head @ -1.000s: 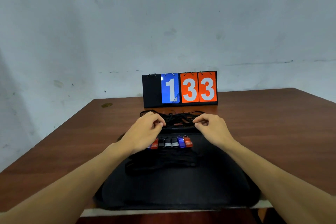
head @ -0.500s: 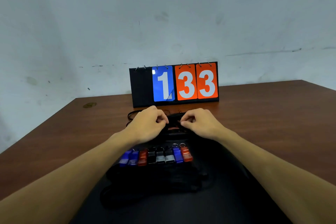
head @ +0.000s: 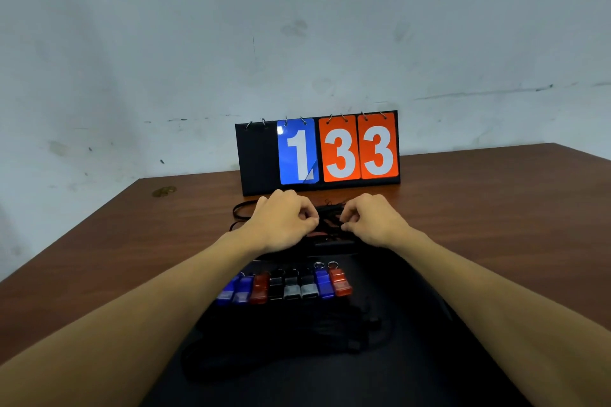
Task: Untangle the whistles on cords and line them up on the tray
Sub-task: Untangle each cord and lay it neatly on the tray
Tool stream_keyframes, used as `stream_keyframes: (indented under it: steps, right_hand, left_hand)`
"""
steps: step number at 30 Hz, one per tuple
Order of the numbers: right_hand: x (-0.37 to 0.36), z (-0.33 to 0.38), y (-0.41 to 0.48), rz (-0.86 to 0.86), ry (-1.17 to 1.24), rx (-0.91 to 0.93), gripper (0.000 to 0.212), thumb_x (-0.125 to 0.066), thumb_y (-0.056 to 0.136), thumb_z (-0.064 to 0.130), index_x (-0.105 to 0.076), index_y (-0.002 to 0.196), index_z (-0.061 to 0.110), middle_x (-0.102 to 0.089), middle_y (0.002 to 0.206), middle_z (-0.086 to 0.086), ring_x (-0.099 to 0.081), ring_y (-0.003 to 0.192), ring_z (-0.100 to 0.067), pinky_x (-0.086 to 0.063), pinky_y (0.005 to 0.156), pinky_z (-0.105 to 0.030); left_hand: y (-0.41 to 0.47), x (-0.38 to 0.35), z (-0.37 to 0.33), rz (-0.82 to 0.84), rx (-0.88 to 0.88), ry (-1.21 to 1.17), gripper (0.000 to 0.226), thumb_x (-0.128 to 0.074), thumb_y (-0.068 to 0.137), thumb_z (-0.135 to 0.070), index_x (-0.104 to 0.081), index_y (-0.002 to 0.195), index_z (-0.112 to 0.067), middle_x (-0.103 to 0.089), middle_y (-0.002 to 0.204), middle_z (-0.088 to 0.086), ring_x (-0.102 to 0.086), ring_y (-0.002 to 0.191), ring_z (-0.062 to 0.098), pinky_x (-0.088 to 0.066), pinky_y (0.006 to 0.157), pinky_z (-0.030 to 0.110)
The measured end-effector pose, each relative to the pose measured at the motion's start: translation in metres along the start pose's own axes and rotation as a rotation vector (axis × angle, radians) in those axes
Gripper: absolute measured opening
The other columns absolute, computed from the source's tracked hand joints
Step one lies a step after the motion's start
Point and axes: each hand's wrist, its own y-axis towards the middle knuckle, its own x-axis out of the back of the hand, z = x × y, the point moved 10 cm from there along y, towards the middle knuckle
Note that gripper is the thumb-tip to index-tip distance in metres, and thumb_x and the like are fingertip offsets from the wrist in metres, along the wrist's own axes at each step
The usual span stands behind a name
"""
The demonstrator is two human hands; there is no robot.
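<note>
Both hands, left hand (head: 287, 222) and right hand (head: 373, 222), pinch thin black cords (head: 329, 219) tangled near the tabletop's (head: 496, 208) far edge; eight glossy plastic whistles (head: 286, 286) sit lined up on the black tray (head: 413, 357).

Cord tangle (head: 330, 219) near worktop (head: 496, 208) far edge lay partly hidden under left hand (head: 284, 221), right hand (head: 375, 221); tray (head: 416, 360) near edge was cut off.

Bare left forearm (head: 132, 324) and left hand (head: 284, 224), bare right forearm (head: 496, 307) and right hand (head: 377, 223)
</note>
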Motion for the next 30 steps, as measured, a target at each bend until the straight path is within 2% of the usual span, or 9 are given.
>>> stream_keyframes:
  steps: [9, 12, 14, 18, 21, 23, 25, 27, 30]
  right_hand:
    - [0.079, 0.020, -0.023, -0.436, 0.237, 0.048, 0.012, -0.064, 0.089, 0.020, -0.073, 0.097, 0.016, -0.070, 0.101, 0.002, -0.060, 0.091, -0.009, -0.045, 0.081, -0.020]
    - [0.094, 0.032, -0.030, -0.480, 0.387, 0.064, 0.010, -0.063, 0.090, 0.017, -0.069, 0.097, 0.014, -0.066, 0.094, 0.002, -0.059, 0.086, -0.005, -0.040, 0.072, -0.005]
    - [0.099, 0.042, -0.033, -0.465, 0.521, 0.069, 0.007, -0.060, 0.091, 0.015, -0.064, 0.097, 0.013, -0.067, 0.089, 0.001, -0.062, 0.080, -0.006, -0.039, 0.062, -0.005]
    - [0.108, 0.073, -0.045, -0.338, 0.850, 0.139, 0.010, -0.056, 0.094, 0.009, -0.060, 0.091, 0.017, -0.068, 0.079, -0.004, -0.062, 0.064, -0.014, -0.048, 0.062, -0.019]
    - [0.124, 0.101, -0.058, -0.260, 0.956, 0.231, 0.008, -0.056, 0.093, 0.006, -0.063, 0.094, 0.011, -0.068, 0.074, -0.004, -0.056, 0.054, -0.015, -0.049, 0.057, -0.026]
    - [0.138, 0.114, -0.068, -0.259, 1.013, 0.270, 0.007, -0.057, 0.092, 0.005, -0.064, 0.093, 0.009, -0.068, 0.072, -0.004, -0.052, 0.050, -0.014, -0.046, 0.052, -0.024]
    - [0.151, 0.121, -0.077, -0.280, 1.040, 0.290, 0.007, -0.058, 0.091, 0.004, -0.064, 0.093, 0.006, -0.067, 0.072, -0.005, -0.049, 0.048, -0.014, -0.043, 0.049, -0.021]
    - [0.162, 0.123, -0.087, -0.316, 0.995, 0.295, 0.008, -0.058, 0.091, 0.004, -0.065, 0.094, 0.004, -0.067, 0.072, -0.005, -0.049, 0.046, -0.009, -0.042, 0.048, -0.019]
    - [0.172, 0.117, -0.098, -0.356, 0.918, 0.283, 0.008, -0.059, 0.091, 0.006, -0.066, 0.093, 0.008, -0.068, 0.074, -0.004, -0.049, 0.044, 0.000, -0.041, 0.050, -0.015]
  left_hand:
    - [-0.016, 0.040, -0.006, -0.194, 0.027, -0.091, 0.016, -0.054, 0.090, -0.016, -0.068, 0.095, -0.021, -0.046, 0.080, -0.012, -0.052, 0.077, 0.009, -0.046, 0.088, 0.033]
    - [-0.021, 0.057, -0.005, -0.252, 0.054, -0.136, 0.018, -0.054, 0.087, -0.014, -0.064, 0.099, -0.021, -0.047, 0.090, -0.004, -0.054, 0.083, 0.016, -0.044, 0.084, 0.030]
    - [-0.024, 0.067, -0.008, -0.268, 0.060, -0.159, 0.023, -0.054, 0.087, -0.014, -0.059, 0.109, -0.020, -0.045, 0.097, -0.003, -0.052, 0.088, 0.015, -0.041, 0.082, 0.027]
    - [-0.029, 0.083, -0.018, -0.276, 0.060, -0.266, 0.045, -0.058, 0.088, -0.017, -0.045, 0.131, -0.018, -0.045, 0.122, -0.001, -0.052, 0.097, 0.014, -0.038, 0.083, 0.023]
    - [-0.034, 0.093, -0.038, -0.233, 0.021, -0.462, 0.059, -0.060, 0.087, -0.017, -0.035, 0.141, -0.021, -0.049, 0.131, -0.004, -0.060, 0.071, 0.014, -0.047, 0.067, 0.020]
    - [-0.039, 0.101, -0.052, -0.217, -0.006, -0.526, 0.049, -0.058, 0.089, -0.018, -0.041, 0.135, -0.023, -0.060, 0.118, -0.002, -0.056, 0.051, 0.012, -0.050, 0.059, 0.023]
    - [-0.042, 0.109, -0.063, -0.211, -0.018, -0.507, 0.030, -0.056, 0.092, -0.023, -0.054, 0.122, -0.019, -0.068, 0.101, 0.005, -0.054, 0.048, 0.012, -0.050, 0.064, 0.029]
    - [-0.046, 0.114, -0.071, -0.229, -0.021, -0.470, 0.020, -0.054, 0.094, -0.028, -0.062, 0.105, -0.012, -0.069, 0.082, 0.004, -0.054, 0.047, 0.012, -0.045, 0.062, 0.026]
    - [-0.050, 0.116, -0.075, -0.243, 0.008, -0.481, 0.021, -0.051, 0.096, -0.027, -0.062, 0.094, -0.009, -0.071, 0.086, -0.001, -0.056, 0.050, 0.015, -0.041, 0.057, 0.018]
